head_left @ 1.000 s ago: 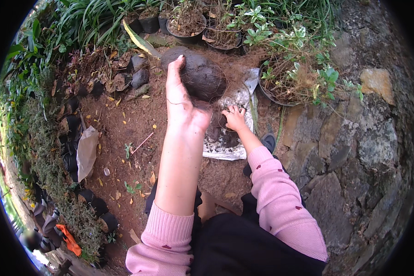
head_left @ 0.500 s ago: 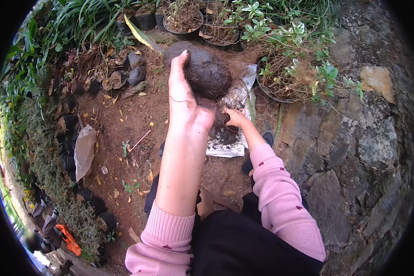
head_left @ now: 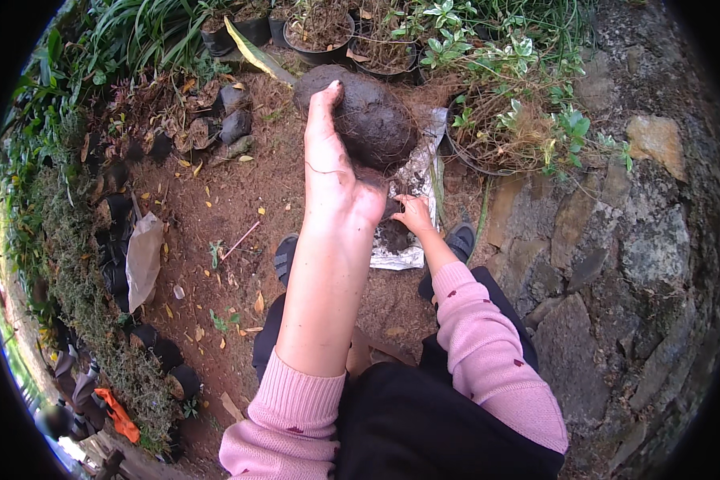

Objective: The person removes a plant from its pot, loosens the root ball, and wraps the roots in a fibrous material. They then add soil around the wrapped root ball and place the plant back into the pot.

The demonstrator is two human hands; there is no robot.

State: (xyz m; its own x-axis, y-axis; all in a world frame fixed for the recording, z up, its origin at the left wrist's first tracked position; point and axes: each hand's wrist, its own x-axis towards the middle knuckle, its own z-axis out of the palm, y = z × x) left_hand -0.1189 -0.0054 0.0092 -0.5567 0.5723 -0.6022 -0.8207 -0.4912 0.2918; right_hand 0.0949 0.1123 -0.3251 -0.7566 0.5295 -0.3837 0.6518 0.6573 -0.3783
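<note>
My left hand (head_left: 334,172) is raised in front of me and grips a large, dark, rounded clump of soil and roots (head_left: 368,116). My right hand (head_left: 412,214) is lower down, its fingers closed in the dark soil heaped on a crumpled white plastic sheet (head_left: 414,180) that lies on the ground. Both arms wear pink sleeves. The clump hangs above the far end of the sheet.
Black pots with plants (head_left: 320,40) line the far edge, and one more pot with a leafy shrub (head_left: 500,136) sits at the right. A rough stone wall (head_left: 616,240) runs along the right. Small black grow bags (head_left: 124,256) and a pale bag (head_left: 142,256) edge the left.
My left hand has lifted the soil clump slightly and brought it nearer the camera. My right hand stays in the soil on the sheet.
</note>
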